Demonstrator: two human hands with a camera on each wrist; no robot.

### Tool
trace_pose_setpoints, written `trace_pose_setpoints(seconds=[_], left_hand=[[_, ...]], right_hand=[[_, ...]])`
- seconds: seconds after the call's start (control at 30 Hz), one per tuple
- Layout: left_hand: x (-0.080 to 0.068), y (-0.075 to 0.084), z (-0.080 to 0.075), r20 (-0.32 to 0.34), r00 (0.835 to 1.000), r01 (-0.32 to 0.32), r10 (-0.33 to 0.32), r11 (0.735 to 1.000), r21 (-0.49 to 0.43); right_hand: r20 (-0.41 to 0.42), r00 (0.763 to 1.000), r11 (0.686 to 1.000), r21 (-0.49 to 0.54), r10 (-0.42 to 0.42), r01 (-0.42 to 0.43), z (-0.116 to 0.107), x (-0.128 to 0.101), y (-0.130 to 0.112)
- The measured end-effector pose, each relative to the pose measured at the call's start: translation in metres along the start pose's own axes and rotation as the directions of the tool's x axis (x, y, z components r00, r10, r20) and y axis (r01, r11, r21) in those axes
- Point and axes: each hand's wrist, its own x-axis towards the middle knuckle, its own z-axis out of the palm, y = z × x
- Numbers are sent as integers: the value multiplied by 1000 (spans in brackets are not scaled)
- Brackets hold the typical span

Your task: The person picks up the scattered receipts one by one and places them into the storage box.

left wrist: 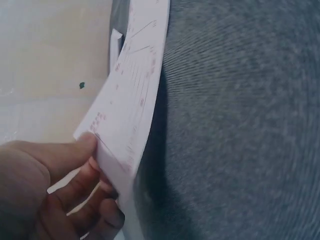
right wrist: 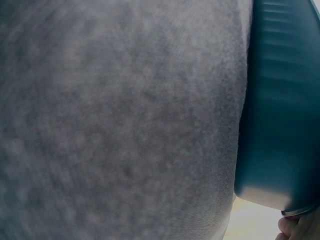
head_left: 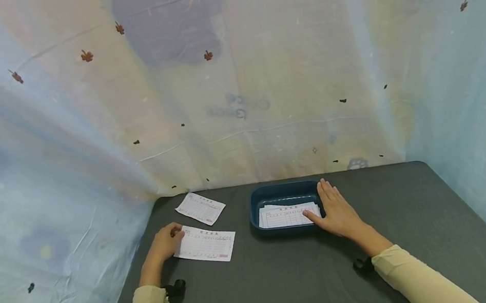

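From the head view, the left hand (head_left: 166, 243) pinches the left edge of a printed slip (head_left: 205, 243) lying on the dark tabletop (head_left: 289, 279), forearm angled inward. A second slip (head_left: 200, 208) lies just behind it. The right hand (head_left: 336, 211) rests flat, fingers straight, on the right rim of a blue tray (head_left: 258, 196), thumb touching the slips in the tray (head_left: 286, 215).

The left wrist view shows thumb and curled fingers (left wrist: 85, 182) gripping the slip (left wrist: 130, 105), which is lifted at that edge.

In the right wrist view the tray's wall (right wrist: 280, 110) sits on the tabletop (right wrist: 115, 120), with a fingertip (right wrist: 300, 229) at its rim.
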Motion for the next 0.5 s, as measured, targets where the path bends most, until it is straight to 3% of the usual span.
trace_pose_setpoints(seconds=[0.5], left_hand=[[3,2,-9,-72,992,-113,106,989,-92]], right_hand=[[14,1000,1000,7,2,-2,-1,1,0]])
